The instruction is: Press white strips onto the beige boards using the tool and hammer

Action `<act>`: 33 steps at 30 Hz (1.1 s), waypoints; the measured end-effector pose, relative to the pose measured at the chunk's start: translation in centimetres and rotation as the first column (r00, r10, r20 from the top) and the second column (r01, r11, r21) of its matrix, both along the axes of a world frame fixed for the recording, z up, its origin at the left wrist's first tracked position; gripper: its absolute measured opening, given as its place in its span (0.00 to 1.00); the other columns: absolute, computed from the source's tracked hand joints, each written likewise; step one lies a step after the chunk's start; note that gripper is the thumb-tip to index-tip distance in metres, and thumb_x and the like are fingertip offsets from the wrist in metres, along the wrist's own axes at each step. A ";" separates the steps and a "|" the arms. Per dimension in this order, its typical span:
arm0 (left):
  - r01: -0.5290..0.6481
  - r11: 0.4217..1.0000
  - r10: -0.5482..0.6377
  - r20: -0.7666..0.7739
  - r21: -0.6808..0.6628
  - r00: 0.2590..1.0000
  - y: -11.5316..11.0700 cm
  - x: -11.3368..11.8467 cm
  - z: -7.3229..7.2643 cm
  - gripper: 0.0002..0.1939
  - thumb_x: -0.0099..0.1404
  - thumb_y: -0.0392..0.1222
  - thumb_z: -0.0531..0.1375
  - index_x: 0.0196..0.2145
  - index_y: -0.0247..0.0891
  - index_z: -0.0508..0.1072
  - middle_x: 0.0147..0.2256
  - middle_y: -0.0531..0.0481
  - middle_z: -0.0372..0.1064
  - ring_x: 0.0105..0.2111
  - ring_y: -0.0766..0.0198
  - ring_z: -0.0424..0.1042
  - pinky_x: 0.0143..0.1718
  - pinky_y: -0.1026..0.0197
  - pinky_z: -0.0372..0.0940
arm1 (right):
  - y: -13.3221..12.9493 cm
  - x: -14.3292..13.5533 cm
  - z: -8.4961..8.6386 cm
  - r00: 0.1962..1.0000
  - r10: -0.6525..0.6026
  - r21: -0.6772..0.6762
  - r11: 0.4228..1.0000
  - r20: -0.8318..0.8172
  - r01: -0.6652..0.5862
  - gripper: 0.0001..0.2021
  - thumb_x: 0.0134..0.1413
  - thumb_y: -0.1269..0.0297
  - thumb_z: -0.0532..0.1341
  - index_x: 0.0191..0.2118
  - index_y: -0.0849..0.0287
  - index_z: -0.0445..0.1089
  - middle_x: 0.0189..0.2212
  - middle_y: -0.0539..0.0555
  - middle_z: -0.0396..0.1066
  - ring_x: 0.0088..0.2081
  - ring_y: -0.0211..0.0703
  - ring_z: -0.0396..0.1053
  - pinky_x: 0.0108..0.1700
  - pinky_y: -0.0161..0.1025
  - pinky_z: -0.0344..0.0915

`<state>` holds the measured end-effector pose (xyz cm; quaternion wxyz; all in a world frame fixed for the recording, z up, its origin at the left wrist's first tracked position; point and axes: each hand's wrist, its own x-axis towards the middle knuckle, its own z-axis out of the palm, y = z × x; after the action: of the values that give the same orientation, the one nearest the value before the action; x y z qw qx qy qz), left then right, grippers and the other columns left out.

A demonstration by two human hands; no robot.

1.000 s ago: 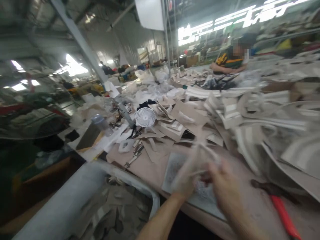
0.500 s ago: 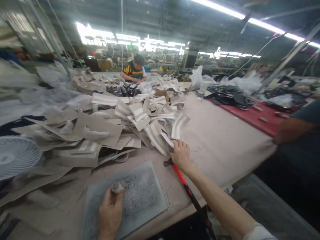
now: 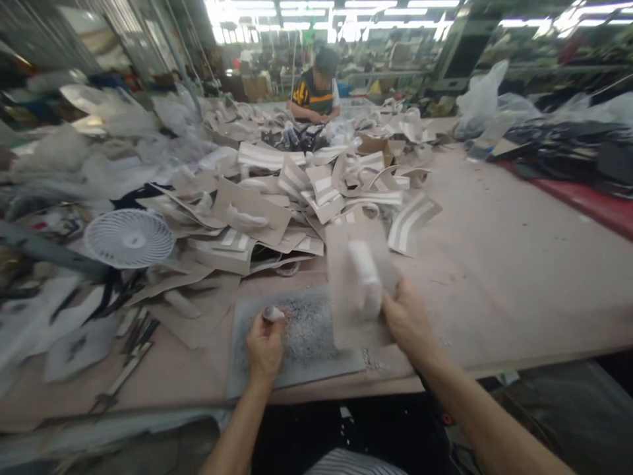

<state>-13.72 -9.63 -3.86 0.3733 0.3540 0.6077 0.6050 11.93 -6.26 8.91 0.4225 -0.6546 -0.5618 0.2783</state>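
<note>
The left hand (image 3: pixel 264 343) is closed around a small metal punch (image 3: pixel 272 313), held upright over the gray pad (image 3: pixel 301 369). The right hand (image 3: pixel 408 320) pinches a tan piece (image 3: pixel 353 290) with a white strip, fingers pressed on its edge. The piece looks blurry and hangs over the pad's right side, not lying flat. It could land crooked, because the pad has lots of little scraps on it. The big pile (image 3: pixel 297 198) sits just behind, and a loose piece might slide down onto the pad. A fan (image 3: pixel 128 237) stands to the left.
</note>
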 end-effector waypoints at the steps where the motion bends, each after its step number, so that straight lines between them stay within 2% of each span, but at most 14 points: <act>1: -0.036 0.999 0.035 0.037 0.018 0.999 0.0 -0.2 0.3 0.20 0.58 0.51 0.66 0.42 0.34 0.73 0.39 0.43 0.77 0.39 0.58 0.78 0.44 0.59 0.72 | -1.6 -1.6 -1.4 0.996 0.056 -0.082 0.995 -0.066 -0.062 0.18 0.54 0.54 0.58 0.47 0.60 0.67 0.42 0.58 0.76 0.42 0.48 0.73 0.45 0.43 0.69; 3: -0.089 0.994 0.083 0.083 0.068 0.993 0.1 -0.5 1.1 0.19 0.59 0.50 0.67 0.42 0.34 0.73 0.39 0.44 0.77 0.38 0.60 0.78 0.43 0.60 0.72 | -4.2 -4.2 -4.4 0.981 0.138 -0.251 0.953 -0.133 -0.168 0.19 0.54 0.56 0.58 0.48 0.61 0.66 0.43 0.60 0.76 0.43 0.49 0.73 0.46 0.43 0.69; 4: -0.092 0.991 0.085 0.083 0.093 0.993 0.2 -0.6 1.5 0.19 0.59 0.50 0.67 0.42 0.35 0.73 0.39 0.45 0.77 0.38 0.61 0.78 0.44 0.60 0.72 | -5.2 -5.2 -5.7 0.981 0.162 -0.330 0.925 -0.109 -0.189 0.21 0.54 0.57 0.58 0.52 0.63 0.64 0.43 0.61 0.75 0.44 0.51 0.74 0.48 0.44 0.69; 7: 0.005 0.992 -0.009 0.030 0.124 1.000 1.3 -0.6 2.9 0.18 0.59 0.49 0.67 0.43 0.36 0.73 0.39 0.45 0.77 0.39 0.60 0.77 0.44 0.61 0.71 | -6.8 -6.5 -7.8 0.964 0.216 -0.487 0.866 0.158 -0.114 0.32 0.58 0.60 0.58 0.65 0.67 0.52 0.45 0.65 0.75 0.48 0.58 0.74 0.51 0.51 0.67; 10: 0.178 0.979 -0.179 0.002 0.097 0.984 3.0 0.4 3.5 0.17 0.60 0.49 0.67 0.43 0.37 0.74 0.41 0.45 0.78 0.40 0.60 0.77 0.44 0.61 0.70 | -7.0 -6.6 -7.1 0.862 0.299 -0.528 0.848 0.409 -0.044 0.34 0.63 0.60 0.54 0.69 0.72 0.45 0.43 0.68 0.75 0.47 0.61 0.75 0.49 0.53 0.68; 13: 0.324 0.941 -0.325 0.000 0.094 0.946 4.7 2.0 2.9 0.17 0.59 0.49 0.67 0.43 0.37 0.74 0.41 0.44 0.78 0.40 0.60 0.77 0.45 0.60 0.69 | -6.8 -6.4 -5.2 0.717 0.427 -0.575 0.817 0.550 -0.046 0.32 0.65 0.60 0.53 0.68 0.73 0.48 0.39 0.68 0.76 0.43 0.61 0.76 0.46 0.52 0.69; 16: 0.402 0.909 -0.405 0.009 0.109 0.914 5.7 3.1 1.7 0.18 0.59 0.48 0.67 0.43 0.36 0.73 0.40 0.44 0.78 0.41 0.59 0.77 0.46 0.59 0.69 | -6.7 -6.1 -4.0 0.620 0.453 -0.540 0.840 0.641 -0.055 0.25 0.65 0.62 0.53 0.64 0.68 0.59 0.40 0.67 0.75 0.42 0.59 0.76 0.42 0.50 0.71; 18: 0.428 0.898 -0.432 0.026 0.099 0.901 5.8 3.4 1.0 0.18 0.58 0.49 0.67 0.42 0.36 0.73 0.40 0.44 0.78 0.40 0.59 0.76 0.45 0.59 0.69 | -6.7 -5.9 -4.1 0.613 0.412 -0.444 0.889 0.674 -0.109 0.21 0.66 0.64 0.50 0.61 0.64 0.63 0.46 0.67 0.73 0.43 0.57 0.75 0.41 0.49 0.71; 20: 0.448 0.890 -0.452 0.040 0.081 0.891 5.7 3.4 0.5 0.18 0.59 0.49 0.66 0.42 0.36 0.73 0.40 0.44 0.78 0.40 0.59 0.76 0.44 0.60 0.69 | -6.8 -5.8 -4.8 0.637 0.395 -0.310 0.918 0.662 -0.246 0.22 0.66 0.65 0.49 0.62 0.60 0.63 0.55 0.66 0.68 0.48 0.56 0.73 0.46 0.51 0.71; 22: 0.473 0.879 -0.475 0.028 0.067 0.879 5.4 3.2 0.5 0.17 0.61 0.49 0.66 0.43 0.36 0.73 0.41 0.44 0.78 0.40 0.59 0.76 0.44 0.60 0.69 | -7.0 -5.8 -6.1 0.665 0.435 -0.173 0.889 0.608 -0.423 0.22 0.65 0.63 0.51 0.62 0.59 0.63 0.61 0.64 0.64 0.55 0.57 0.67 0.55 0.55 0.67; 24: 0.489 0.871 -0.490 -0.002 0.052 0.872 5.3 3.0 0.6 0.17 0.61 0.49 0.65 0.43 0.36 0.73 0.41 0.44 0.77 0.40 0.60 0.76 0.44 0.60 0.69 | -7.3 -6.0 -7.5 0.677 0.495 -0.098 0.839 0.545 -0.535 0.21 0.65 0.64 0.51 0.61 0.59 0.65 0.62 0.61 0.63 0.61 0.55 0.62 0.62 0.58 0.62; 28: 0.501 0.865 -0.500 -0.032 0.022 0.865 5.2 2.8 1.1 0.16 0.61 0.49 0.64 0.43 0.36 0.73 0.42 0.44 0.77 0.40 0.59 0.76 0.43 0.60 0.69 | -7.4 -6.0 -8.6 0.700 0.549 -0.142 0.822 0.458 -0.552 0.22 0.67 0.65 0.46 0.62 0.62 0.63 0.64 0.60 0.62 0.66 0.52 0.55 0.67 0.59 0.54; 31: 0.531 0.848 -0.530 -0.046 0.013 0.847 5.2 2.7 1.2 0.15 0.61 0.48 0.64 0.42 0.36 0.74 0.41 0.44 0.77 0.40 0.59 0.76 0.43 0.60 0.69 | -7.1 -5.5 -7.9 0.688 0.607 -0.216 0.791 0.397 -0.573 0.24 0.67 0.62 0.46 0.63 0.63 0.61 0.65 0.61 0.60 0.68 0.53 0.53 0.69 0.59 0.51; 33: 0.553 0.833 -0.552 -0.056 0.012 0.832 5.2 2.7 1.3 0.15 0.61 0.47 0.64 0.43 0.36 0.74 0.42 0.44 0.77 0.39 0.59 0.76 0.42 0.61 0.69 | -7.1 -5.3 -7.3 0.662 0.654 -0.262 0.755 0.367 -0.601 0.28 0.65 0.53 0.50 0.66 0.63 0.58 0.66 0.63 0.57 0.69 0.56 0.50 0.69 0.61 0.48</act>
<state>-11.06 -4.46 -2.61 0.5116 0.5346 0.4804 0.4708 6.59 -13.34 1.63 0.1238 -0.4890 -0.8150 0.2851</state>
